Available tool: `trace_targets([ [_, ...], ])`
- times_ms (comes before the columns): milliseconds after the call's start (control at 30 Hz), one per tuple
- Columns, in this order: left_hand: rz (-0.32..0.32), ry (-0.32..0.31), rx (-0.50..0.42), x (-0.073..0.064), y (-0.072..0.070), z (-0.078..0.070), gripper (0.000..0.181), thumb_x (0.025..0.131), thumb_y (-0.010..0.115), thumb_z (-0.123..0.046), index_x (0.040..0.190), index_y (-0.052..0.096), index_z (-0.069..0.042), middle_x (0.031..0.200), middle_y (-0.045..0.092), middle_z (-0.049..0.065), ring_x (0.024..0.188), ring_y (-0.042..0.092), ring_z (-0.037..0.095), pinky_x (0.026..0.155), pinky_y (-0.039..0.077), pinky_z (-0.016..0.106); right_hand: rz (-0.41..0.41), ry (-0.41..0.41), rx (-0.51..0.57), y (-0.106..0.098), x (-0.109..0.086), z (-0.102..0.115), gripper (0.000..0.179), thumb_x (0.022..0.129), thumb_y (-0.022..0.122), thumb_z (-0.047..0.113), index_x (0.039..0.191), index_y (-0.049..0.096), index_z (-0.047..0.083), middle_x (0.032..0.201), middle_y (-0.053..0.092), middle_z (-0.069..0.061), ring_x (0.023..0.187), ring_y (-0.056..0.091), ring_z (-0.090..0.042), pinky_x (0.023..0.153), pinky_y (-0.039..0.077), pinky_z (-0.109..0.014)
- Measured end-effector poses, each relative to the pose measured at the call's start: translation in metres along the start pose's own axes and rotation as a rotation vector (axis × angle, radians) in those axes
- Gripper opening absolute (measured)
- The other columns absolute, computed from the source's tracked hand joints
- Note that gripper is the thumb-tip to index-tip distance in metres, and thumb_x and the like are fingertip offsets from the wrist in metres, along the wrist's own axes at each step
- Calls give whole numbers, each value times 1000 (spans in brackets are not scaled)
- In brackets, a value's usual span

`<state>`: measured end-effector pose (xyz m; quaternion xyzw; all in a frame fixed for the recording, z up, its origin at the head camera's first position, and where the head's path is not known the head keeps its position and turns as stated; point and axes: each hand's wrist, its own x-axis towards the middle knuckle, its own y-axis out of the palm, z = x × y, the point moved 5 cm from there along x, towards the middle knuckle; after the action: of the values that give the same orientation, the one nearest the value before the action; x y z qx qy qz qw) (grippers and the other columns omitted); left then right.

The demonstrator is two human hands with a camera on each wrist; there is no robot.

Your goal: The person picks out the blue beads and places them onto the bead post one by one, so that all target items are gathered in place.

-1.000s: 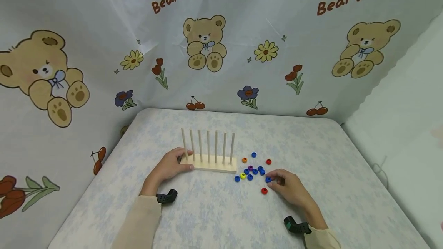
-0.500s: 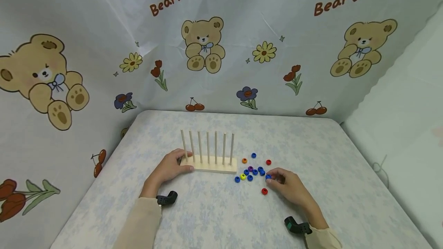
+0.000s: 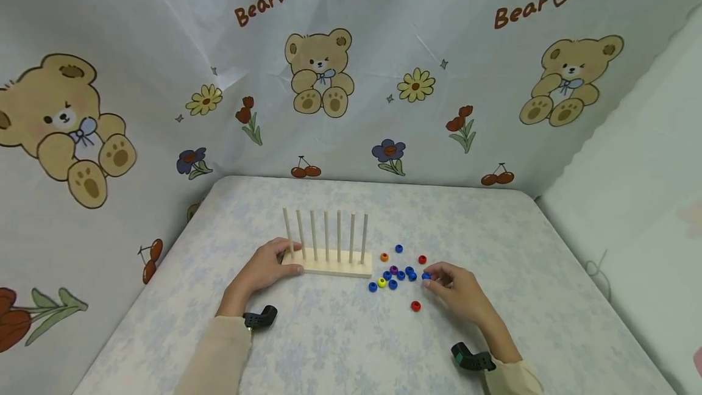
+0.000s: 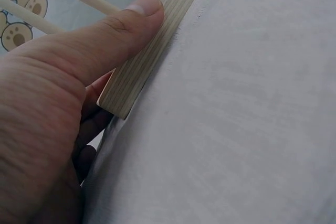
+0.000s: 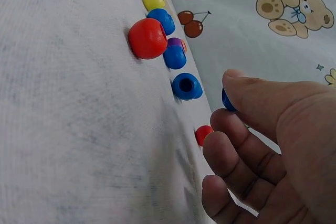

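Observation:
A pale wooden rack (image 3: 329, 264) with several upright pegs stands on the table. My left hand (image 3: 267, 266) grips its left end; in the left wrist view the thumb (image 4: 126, 27) lies along the front face and the other fingers are behind, partly hidden. My right hand (image 3: 459, 292) pinches a blue bead (image 3: 426, 276) between thumb and fingertips. In the right wrist view that bead (image 5: 227, 100) is mostly hidden by the thumb and held above the cloth. Just left of this hand lie several loose beads, among them a yellow bead (image 3: 382, 282) and a purple bead (image 3: 393, 270).
A red bead (image 3: 415, 306) lies nearest the front, another red bead (image 3: 422, 259) farther back. An orange bead (image 3: 384, 256) and a blue bead (image 3: 398, 249) sit right of the rack. Behind the table (image 3: 340, 346) hangs a bear-printed sheet (image 3: 351, 127).
My right hand has raised the blue bead slightly, up and away from the front. My left hand keeps its grip on the rack. The whole head view has shifted a little.

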<state>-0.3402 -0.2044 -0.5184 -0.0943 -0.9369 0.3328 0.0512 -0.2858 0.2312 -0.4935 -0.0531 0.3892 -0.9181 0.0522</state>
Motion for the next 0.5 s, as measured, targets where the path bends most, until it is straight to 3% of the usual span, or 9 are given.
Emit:
trace_targets([
  [233,-2,-4,15,-1,0,2,62,75,85,-52,131,65,-32,142,57,-3,134,52,26,111,41,53,-12,-49,-18,-6,9,11,22,92,75,29,110,71,18,93,70,4,83,63,-10,66,52,-23],
  [500,8,10,-16,-3,0,-2,64,75,84,-54,131,65,-29,141,58,-1,132,53,27,109,42,53,-86,-138,-33,-19,21,38,21,92,75,27,110,72,15,89,69,2,81,65,-12,69,53,-24],
])
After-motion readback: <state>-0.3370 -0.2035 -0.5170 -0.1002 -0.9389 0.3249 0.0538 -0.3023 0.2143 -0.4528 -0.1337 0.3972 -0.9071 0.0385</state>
